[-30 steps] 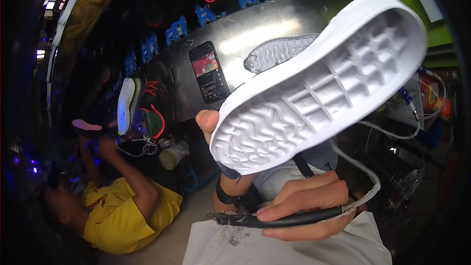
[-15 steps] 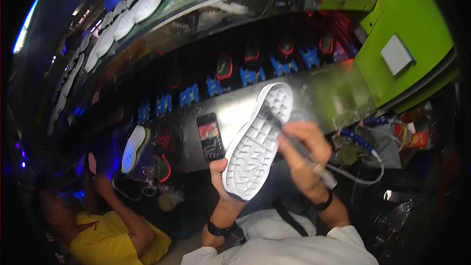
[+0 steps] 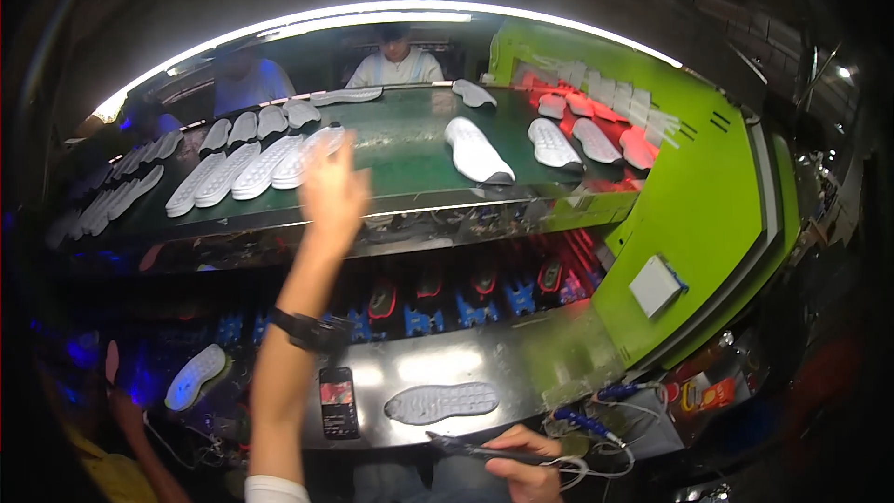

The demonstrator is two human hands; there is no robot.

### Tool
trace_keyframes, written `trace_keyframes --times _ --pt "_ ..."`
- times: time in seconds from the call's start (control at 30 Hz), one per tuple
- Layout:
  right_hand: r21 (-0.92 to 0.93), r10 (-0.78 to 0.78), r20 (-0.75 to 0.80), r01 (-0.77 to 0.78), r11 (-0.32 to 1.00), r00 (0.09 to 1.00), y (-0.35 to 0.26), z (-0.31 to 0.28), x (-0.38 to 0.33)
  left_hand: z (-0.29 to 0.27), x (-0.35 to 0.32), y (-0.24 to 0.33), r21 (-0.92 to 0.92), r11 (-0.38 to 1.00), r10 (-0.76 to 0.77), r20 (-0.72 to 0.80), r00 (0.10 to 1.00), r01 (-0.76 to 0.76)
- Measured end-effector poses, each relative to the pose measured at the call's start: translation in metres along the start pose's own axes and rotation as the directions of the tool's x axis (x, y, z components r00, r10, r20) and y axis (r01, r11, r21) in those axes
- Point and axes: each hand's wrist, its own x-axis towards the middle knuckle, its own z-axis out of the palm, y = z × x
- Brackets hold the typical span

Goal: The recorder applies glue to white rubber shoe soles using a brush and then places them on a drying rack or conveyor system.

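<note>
My left arm stretches far forward over the green belt. The left hand (image 3: 335, 188), blurred, lies over the right end of a white shoe sole (image 3: 296, 166), the last in a row of soles. Its fingers look stretched out and apart; where they meet the sole is partly hidden. Low at the front, my right hand (image 3: 523, 462) grips a black pen-shaped tool (image 3: 470, 448) with a pale tube at its back end. The tool's tip points left, just below a grey-white sole (image 3: 442, 402) lying on the metal bench (image 3: 549, 368).
A phone (image 3: 338, 402) lies left of the bench sole. More soles (image 3: 477, 151) stand along the green belt (image 3: 400, 154). Blue holders (image 3: 424, 320) line the dark shelf below. A green machine housing (image 3: 694, 214) rises at right. People sit behind the belt; a co-worker's arm (image 3: 140, 447) is at lower left.
My left hand has left the front, where it held a white sole, and reached up to the belt. My right hand has drawn down with the tool. The view has tilted up.
</note>
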Motion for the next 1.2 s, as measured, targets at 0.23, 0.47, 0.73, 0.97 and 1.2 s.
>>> trace_keyframes --times 0.23,0.47,0.73,0.97,1.2 --pt "0.198 0.069 0.079 -0.084 0.977 0.994 0.047 -0.005 -0.005 -0.076 -0.02 -0.075 -0.175 0.931 -0.341 -0.1 0.935 0.321" --pt "0.273 0.107 0.109 -0.133 0.953 0.988 0.07 -0.025 0.001 -0.127 -0.148 -0.072 -0.512 0.067 -0.32 0.802 0.504 0.857" --pt "0.161 0.197 -0.092 -0.18 0.97 0.976 0.102 -0.038 0.009 -0.259 -0.353 0.077 0.372 -0.731 0.432 0.901 -0.033 0.571" --pt "-0.54 -0.333 0.163 0.367 0.758 0.929 0.087 0.017 0.027 -0.319 -0.398 0.089 0.211 -0.641 0.233 0.97 -0.075 0.738" --pt "-0.454 -0.261 0.404 0.44 0.775 0.877 0.114 0.034 -0.003 -0.305 -0.373 0.102 0.087 -0.748 -0.1 0.965 -0.242 0.658"
